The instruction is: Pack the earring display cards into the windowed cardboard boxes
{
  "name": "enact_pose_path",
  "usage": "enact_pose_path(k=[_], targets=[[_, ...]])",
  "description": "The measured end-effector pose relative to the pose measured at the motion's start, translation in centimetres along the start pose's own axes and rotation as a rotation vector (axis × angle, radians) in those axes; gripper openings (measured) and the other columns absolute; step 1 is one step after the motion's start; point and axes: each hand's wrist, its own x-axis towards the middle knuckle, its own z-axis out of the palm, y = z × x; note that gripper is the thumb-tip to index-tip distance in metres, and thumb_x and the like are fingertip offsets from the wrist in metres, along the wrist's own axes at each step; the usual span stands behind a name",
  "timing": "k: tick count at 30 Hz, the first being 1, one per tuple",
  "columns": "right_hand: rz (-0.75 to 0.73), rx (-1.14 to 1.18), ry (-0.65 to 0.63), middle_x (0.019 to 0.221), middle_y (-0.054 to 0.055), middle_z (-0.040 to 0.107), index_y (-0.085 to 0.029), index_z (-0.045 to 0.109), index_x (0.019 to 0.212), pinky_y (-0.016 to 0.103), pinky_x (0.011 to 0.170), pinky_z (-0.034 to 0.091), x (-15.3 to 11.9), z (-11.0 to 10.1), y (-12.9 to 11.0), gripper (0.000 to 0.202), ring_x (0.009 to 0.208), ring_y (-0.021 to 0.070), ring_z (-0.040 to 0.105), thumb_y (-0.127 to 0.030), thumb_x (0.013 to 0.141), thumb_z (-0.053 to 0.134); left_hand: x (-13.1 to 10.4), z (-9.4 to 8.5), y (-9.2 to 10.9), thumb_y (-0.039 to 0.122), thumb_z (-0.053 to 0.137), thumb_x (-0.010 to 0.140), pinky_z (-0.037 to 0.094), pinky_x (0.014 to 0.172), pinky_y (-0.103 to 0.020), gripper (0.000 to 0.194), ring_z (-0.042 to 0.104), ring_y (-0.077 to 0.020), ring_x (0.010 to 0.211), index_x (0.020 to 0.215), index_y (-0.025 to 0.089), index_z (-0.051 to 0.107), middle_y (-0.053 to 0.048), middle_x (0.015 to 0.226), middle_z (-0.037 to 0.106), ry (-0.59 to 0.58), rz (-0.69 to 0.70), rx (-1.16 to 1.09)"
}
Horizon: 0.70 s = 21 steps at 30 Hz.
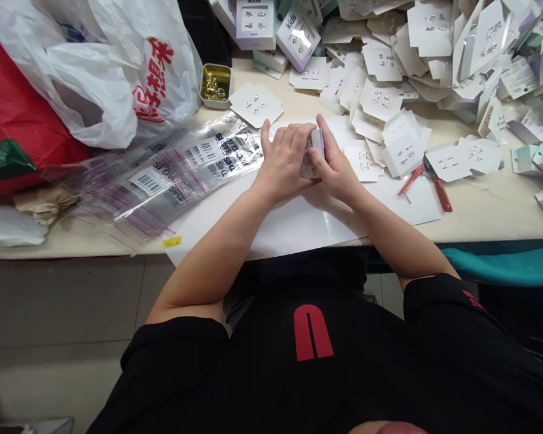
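Note:
A small white and purple box [317, 142] is held upright between my two hands, above white sheets [294, 223] on the table. My left hand [286, 158] wraps round its left side, with the fingers over its back. My right hand [333, 161] grips the right side, thumb on the near face and forefinger along the purple edge. Part of the box is hidden by the fingers. Just behind my left hand lies a white card [256, 105] with small silver pieces on it.
Clear plastic bags [176, 175] and a white carrier bag [117, 60] lie at left. A metal tin [216, 86] holds gold-coloured pieces. Many earring cards [380, 99] and boxes [256, 24] fill the back and right. Red-handled pliers [441, 194] lie at right.

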Motion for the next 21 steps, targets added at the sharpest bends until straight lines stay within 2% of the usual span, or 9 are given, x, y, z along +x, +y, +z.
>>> enact_pose_path(k=[2, 4, 9, 12, 14, 16, 18, 21], targets=[[-0.028, 0.035, 0.008, 0.174, -0.004, 0.05, -0.033, 0.048, 0.169, 0.044, 0.141, 0.032, 0.21, 0.07, 0.51, 0.089, 0.168, 0.0282, 0.036, -0.089, 0.1, 0.046, 0.09, -0.29, 0.2, 0.05, 0.087, 0.085, 0.011, 0.142, -0.069, 0.084, 0.054, -0.0417, 0.148, 0.156, 0.031, 0.046, -0.015, 0.156, 0.061, 0.007, 0.0, 0.022], [-0.038, 0.063, 0.011, 0.174, -0.004, 0.051, -0.033, 0.052, 0.166, 0.041, 0.142, 0.029, 0.3, 0.11, 0.88, 0.086, 0.168, 0.0256, 0.036, -0.088, 0.101, 0.042, 0.16, -0.56, 0.3, 0.047, 0.088, 0.083, 0.013, 0.142, -0.068, 0.086, 0.054, -0.042, 0.148, 0.156, 0.028, 0.047, -0.016, 0.156, 0.06, -0.009, -0.008, 0.023], [-0.044, 0.071, 0.023, 0.178, 0.009, 0.045, -0.015, 0.038, 0.173, 0.041, 0.145, 0.02, 0.3, 0.11, 0.9, 0.097, 0.17, 0.0256, 0.034, -0.085, 0.106, 0.036, 0.17, -0.92, 0.29, 0.047, 0.086, 0.084, 0.034, 0.13, -0.063, 0.081, 0.053, -0.0424, 0.146, 0.155, 0.03, 0.049, -0.015, 0.155, 0.061, -0.03, -0.031, -0.038], [-0.055, 0.015, 0.032, 0.179, 0.005, 0.043, -0.022, 0.035, 0.175, 0.044, 0.144, 0.027, 0.28, -0.03, 0.57, 0.101, 0.17, 0.0283, 0.033, -0.092, 0.101, 0.037, 0.13, -0.87, 0.36, 0.046, 0.084, 0.086, 0.04, 0.124, -0.06, 0.08, 0.054, -0.0426, 0.144, 0.155, 0.027, 0.049, -0.016, 0.155, 0.061, -0.027, -0.038, -0.037], [-0.055, -0.026, 0.029, 0.178, -0.001, 0.045, -0.032, 0.038, 0.173, 0.047, 0.14, 0.036, 0.26, -0.15, 0.38, 0.097, 0.171, 0.0296, 0.03, -0.094, 0.099, 0.036, 0.13, -0.77, 0.42, 0.045, 0.084, 0.086, 0.04, 0.123, -0.06, 0.081, 0.054, -0.0425, 0.143, 0.157, 0.027, 0.049, -0.016, 0.156, 0.061, -0.035, -0.039, -0.023], [-0.076, -0.017, 0.033, 0.175, -0.001, 0.049, -0.033, 0.043, 0.171, 0.047, 0.136, 0.042, 0.22, -0.23, 0.27, 0.092, 0.171, 0.0306, 0.032, -0.093, 0.101, 0.036, 0.12, -0.62, 0.45, 0.043, 0.086, 0.084, 0.041, 0.123, -0.059, 0.086, 0.055, -0.043, 0.143, 0.159, 0.026, 0.048, -0.016, 0.157, 0.06, -0.04, -0.034, -0.009], [-0.105, 0.031, 0.025, 0.176, 0.002, 0.049, -0.03, 0.044, 0.171, 0.045, 0.137, 0.041, 0.13, -0.24, 0.22, 0.086, 0.169, 0.0303, 0.037, -0.085, 0.106, 0.04, 0.1, -0.39, 0.4, 0.041, 0.088, 0.081, 0.042, 0.123, -0.058, 0.092, 0.055, -0.0436, 0.142, 0.162, 0.025, 0.046, -0.017, 0.157, 0.06, -0.033, -0.028, 0.002], [-0.122, 0.073, 0.012, 0.181, -0.003, 0.041, -0.035, 0.038, 0.175, 0.044, 0.139, 0.036, -0.17, -0.18, 0.04, 0.078, 0.165, 0.0275, 0.043, -0.078, 0.11, 0.043, 0.03, 0.05, 0.15, 0.042, 0.089, 0.081, 0.043, 0.123, -0.058, 0.098, 0.056, -0.0445, 0.141, 0.165, 0.025, 0.044, -0.017, 0.157, 0.059, -0.027, -0.011, 0.003]])
